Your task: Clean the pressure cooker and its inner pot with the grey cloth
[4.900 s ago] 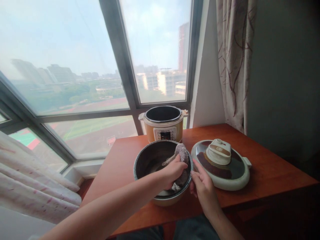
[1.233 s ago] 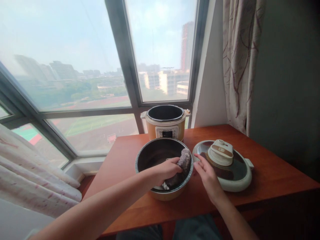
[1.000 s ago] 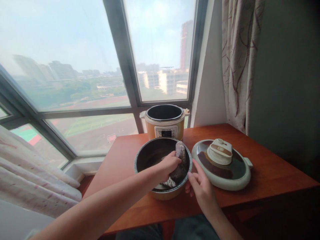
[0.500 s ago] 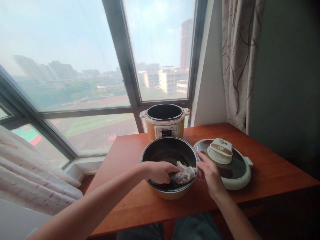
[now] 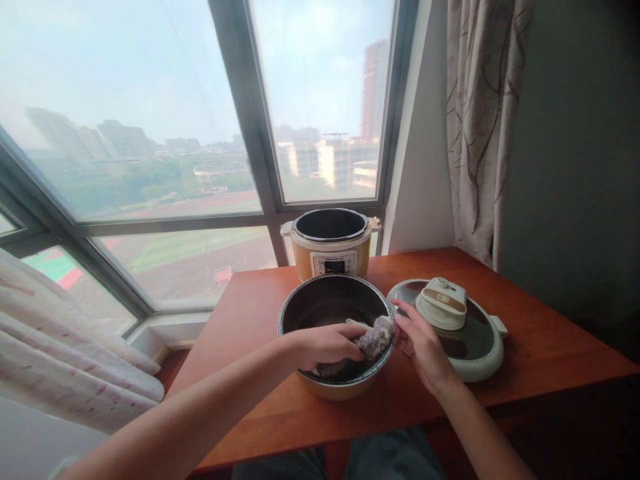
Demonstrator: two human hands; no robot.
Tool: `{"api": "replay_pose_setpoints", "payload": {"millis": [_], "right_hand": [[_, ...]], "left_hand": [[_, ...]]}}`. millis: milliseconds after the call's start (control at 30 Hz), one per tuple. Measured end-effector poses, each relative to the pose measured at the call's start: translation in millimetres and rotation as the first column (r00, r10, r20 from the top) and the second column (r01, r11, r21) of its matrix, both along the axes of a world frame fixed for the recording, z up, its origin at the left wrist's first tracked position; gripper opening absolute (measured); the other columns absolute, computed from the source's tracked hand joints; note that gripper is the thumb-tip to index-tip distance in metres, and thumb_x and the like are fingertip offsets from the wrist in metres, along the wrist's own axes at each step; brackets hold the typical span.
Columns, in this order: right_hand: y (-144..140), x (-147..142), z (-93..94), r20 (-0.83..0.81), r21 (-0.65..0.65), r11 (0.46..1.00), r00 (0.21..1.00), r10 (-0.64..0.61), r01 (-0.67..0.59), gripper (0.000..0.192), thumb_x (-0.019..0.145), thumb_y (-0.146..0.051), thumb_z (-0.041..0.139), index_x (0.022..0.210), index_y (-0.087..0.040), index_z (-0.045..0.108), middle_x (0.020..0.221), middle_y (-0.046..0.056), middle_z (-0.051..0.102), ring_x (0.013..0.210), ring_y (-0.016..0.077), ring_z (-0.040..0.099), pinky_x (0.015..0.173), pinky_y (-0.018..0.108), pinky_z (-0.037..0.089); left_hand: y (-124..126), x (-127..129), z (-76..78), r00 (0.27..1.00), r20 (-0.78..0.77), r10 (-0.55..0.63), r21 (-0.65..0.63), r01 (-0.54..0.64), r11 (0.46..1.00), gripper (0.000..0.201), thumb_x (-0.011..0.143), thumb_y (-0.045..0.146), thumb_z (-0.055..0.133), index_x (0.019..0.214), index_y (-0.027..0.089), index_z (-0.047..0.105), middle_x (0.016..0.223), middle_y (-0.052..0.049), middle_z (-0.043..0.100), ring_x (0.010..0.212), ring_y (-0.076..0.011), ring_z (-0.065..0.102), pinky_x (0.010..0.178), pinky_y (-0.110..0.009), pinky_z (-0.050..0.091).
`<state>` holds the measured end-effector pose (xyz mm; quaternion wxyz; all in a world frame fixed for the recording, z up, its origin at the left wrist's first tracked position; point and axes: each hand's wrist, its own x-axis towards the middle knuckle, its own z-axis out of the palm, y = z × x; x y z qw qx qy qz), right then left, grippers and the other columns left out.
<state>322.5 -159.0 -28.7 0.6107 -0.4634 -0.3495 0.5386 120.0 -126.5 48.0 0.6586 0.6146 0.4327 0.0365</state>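
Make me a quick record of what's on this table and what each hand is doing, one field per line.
Left hand: holding a bunched gray cloth
Right hand: at the right rim of the pot; grip unclear
Cloth position: inside the pot, toward its right side
Pot: dark inside, opening upward, in front of the cooker body
Cooker body: uncovered, control panel facing the person
Lid: right of the pot, handle up
Surface: reddish-brown table
Background: large windows, patterned curtains
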Motion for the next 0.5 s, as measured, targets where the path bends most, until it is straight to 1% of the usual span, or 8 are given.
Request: {"api": "replay_pose_setpoints", "payload": {"millis": [100,133,200,267,333,400,500], "right_hand": [[-18,-4,-2.3,0.046,-0.008,0.997,0.996,-0.082,0.082,0.066,0.079,-0.050,0.070,0.134,-0.016,0.055,0.062,-0.002,0.055,0.054,0.0137,0.048,0.048,0.024,0.038],[-24,-7,-2.8,0.071,-0.016,0.996,0.993,-0.090,0.092,0.068,0.080,-0.051,0.068,0.136,-0.015,0.054,0.058,-0.003,0.053,0.051,0.0136,0.046,0.046,0.024,0.036],[-35,-15,-3.4,0.108,-0.023,0.996,0.990,-0.085,0.088,0.074,0.082,-0.054,0.065,0.143,-0.015,0.048,0.055,-0.004,0.052,0.048,0.0144,0.045,0.043,0.025,0.035],[-43,-23,-3.2,0.124,-0.012,0.997,0.989,-0.080,0.082,0.080,0.084,-0.054,0.063,0.149,-0.015,0.040,0.054,-0.003,0.053,0.047,0.0151,0.046,0.042,0.025,0.035],[-45,-29,-2.2,0.137,0.012,0.995,0.985,-0.102,0.101,0.083,0.084,-0.053,0.063,0.152,-0.013,0.036,0.051,-0.005,0.049,0.045,0.0145,0.044,0.041,0.024,0.034],[-44,-31,-0.9,0.155,0.026,0.993,0.981,-0.115,0.112,0.085,0.082,-0.051,0.064,0.152,-0.011,0.035,0.047,-0.007,0.046,0.043,0.0134,0.040,0.041,0.024,0.033],[-40,-29,0.3,0.177,0.029,0.994,0.978,-0.108,0.105,0.086,0.080,-0.048,0.065,0.151,-0.009,0.036,0.045,-0.008,0.046,0.041,0.0125,0.040,0.041,0.023,0.034]], "left_hand": [[-9,22,-2.5,0.984,0.061,0.170,-0.011,-0.169,0.985,0.049,0.069,0.016,0.062,0.117,0.021,0.068,0.100,-0.003,0.071,0.092,-0.0201,0.065,0.079,-0.028,0.049],[-10,28,-4.3,0.971,0.096,0.217,-0.032,-0.215,0.976,0.045,0.070,0.015,0.061,0.114,0.019,0.068,0.097,-0.004,0.071,0.089,-0.0193,0.066,0.078,-0.027,0.048],[-11,39,-9.5,0.936,0.176,0.303,-0.109,-0.288,0.951,0.040,0.072,0.015,0.058,0.112,0.017,0.066,0.087,-0.005,0.070,0.081,-0.0189,0.067,0.075,-0.028,0.049],[-9,47,-15.9,0.902,0.234,0.364,-0.172,-0.330,0.928,0.042,0.074,0.017,0.056,0.115,0.017,0.062,0.080,-0.005,0.068,0.073,-0.0200,0.067,0.071,-0.031,0.051],[-6,54,-22.0,0.887,0.231,0.401,-0.151,-0.374,0.915,0.047,0.075,0.019,0.059,0.122,0.019,0.057,0.080,-0.003,0.067,0.070,-0.0204,0.066,0.071,-0.032,0.052],[-1,60,-27.0,0.885,0.201,0.419,-0.087,-0.410,0.908,0.052,0.075,0.022,0.063,0.126,0.022,0.054,0.086,-0.004,0.067,0.074,-0.0204,0.066,0.073,-0.032,0.052],[7,68,-31.7,0.888,0.194,0.418,-0.004,-0.425,0.905,0.048,0.080,0.029,0.059,0.127,0.021,0.053,0.095,-0.006,0.066,0.081,-0.0209,0.064,0.075,-0.032,0.051]]}}
